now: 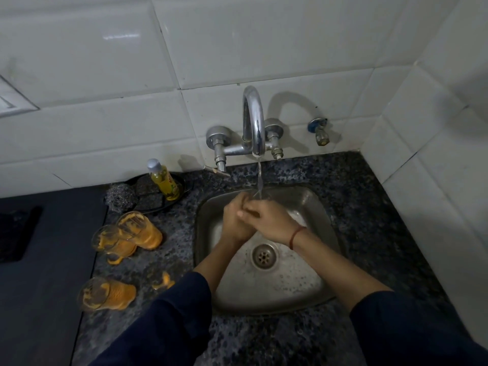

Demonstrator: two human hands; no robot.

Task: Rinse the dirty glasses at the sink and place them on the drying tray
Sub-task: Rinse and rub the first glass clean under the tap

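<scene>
My left hand (236, 220) and my right hand (268, 220) are pressed together over the steel sink (311, 281), just under the thin stream from the chrome tap (254, 122). The right hand's fingers lie over the left, and no glass shows between them. Three dirty glasses smeared with orange residue lie on their sides on the speckled counter to the left of the sink: two of them (142, 229) (112, 241) touch each other, and the third (105, 293) lies nearer to me.
An orange spill (164, 281) lies on the counter (369, 196) near my left sleeve. A yellow soap bottle (165, 182), a steel scrubber (120, 198) and a dark dish stand behind the glasses. A dark flat surface (39, 286) lies to the left, and a tiled wall corner closes in on the right.
</scene>
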